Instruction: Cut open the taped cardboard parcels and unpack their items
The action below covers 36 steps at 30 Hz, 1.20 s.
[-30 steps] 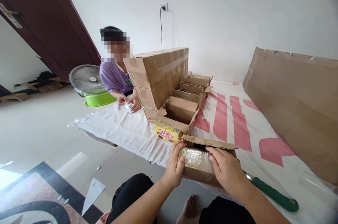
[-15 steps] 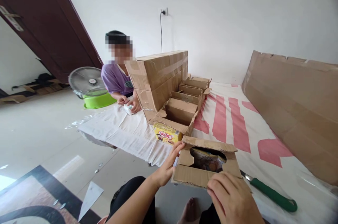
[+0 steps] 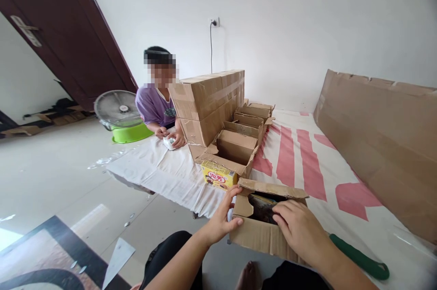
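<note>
A small brown cardboard box point(image 3: 262, 237) is in front of me at the edge of the covered surface, its top partly open. Dark, patterned contents show through the gap, too shaded to name. My left hand point(image 3: 223, 217) grips the box's left end, thumb on the front side and fingers behind. My right hand point(image 3: 300, 226) lies over the right part of the top, its bent fingers closed on the cardboard at the opening's edge; the fingertips are partly hidden. A yellow printed carton point(image 3: 218, 175) stands just beyond my left hand. A tool's green handle point(image 3: 360, 256) pokes out past my right forearm.
Stacked taped cartons point(image 3: 208, 108) rise beyond, beside a row of open boxes point(image 3: 235, 149). A person in a purple top point(image 3: 153, 103) holds a small white item behind the stack. A fan point(image 3: 118, 108) stands left; a large cardboard sheet point(image 3: 378, 144) leans at right.
My right hand has moved from the box's front edge up to its opening. The front of the box now faces me more, and my left thumb has come onto it.
</note>
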{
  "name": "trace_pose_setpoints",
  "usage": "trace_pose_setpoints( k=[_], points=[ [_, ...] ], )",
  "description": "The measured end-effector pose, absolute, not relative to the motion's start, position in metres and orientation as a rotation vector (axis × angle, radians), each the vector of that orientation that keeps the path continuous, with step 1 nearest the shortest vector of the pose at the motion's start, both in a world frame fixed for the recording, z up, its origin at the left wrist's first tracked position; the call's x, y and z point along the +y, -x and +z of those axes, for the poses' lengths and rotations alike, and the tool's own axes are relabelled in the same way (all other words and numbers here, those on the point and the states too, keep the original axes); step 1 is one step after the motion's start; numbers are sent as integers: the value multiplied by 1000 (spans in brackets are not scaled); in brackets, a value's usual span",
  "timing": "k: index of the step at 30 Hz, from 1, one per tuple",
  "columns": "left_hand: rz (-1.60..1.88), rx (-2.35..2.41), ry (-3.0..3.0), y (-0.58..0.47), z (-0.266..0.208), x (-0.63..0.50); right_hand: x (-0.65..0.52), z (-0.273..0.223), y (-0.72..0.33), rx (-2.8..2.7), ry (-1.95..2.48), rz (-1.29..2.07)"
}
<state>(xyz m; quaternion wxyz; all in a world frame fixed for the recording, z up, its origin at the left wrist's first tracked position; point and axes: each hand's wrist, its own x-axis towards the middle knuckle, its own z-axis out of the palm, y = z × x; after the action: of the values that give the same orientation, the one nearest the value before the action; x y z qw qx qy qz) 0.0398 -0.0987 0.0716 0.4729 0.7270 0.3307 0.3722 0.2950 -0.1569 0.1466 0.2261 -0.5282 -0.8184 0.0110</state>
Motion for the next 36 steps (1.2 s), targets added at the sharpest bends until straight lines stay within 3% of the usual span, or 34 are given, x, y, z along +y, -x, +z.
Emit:
trace_pose_setpoints(
  k=[5, 14, 29, 36],
  points=[
    [954, 779, -1790, -43, 64, -99, -132, 156, -296, -2360, 1636, -8],
    [992, 804, -1849, -44, 66, -103, -116, 153, -296, -2507, 1815, 246],
    [1059, 819, -1703, -50, 55, -103, -139, 142, -309, -2010, 1194, -140],
    [1022, 833, -1627, -52, 58, -106, -153, 147, -332, -1564, 1169, -180]
  ],
)
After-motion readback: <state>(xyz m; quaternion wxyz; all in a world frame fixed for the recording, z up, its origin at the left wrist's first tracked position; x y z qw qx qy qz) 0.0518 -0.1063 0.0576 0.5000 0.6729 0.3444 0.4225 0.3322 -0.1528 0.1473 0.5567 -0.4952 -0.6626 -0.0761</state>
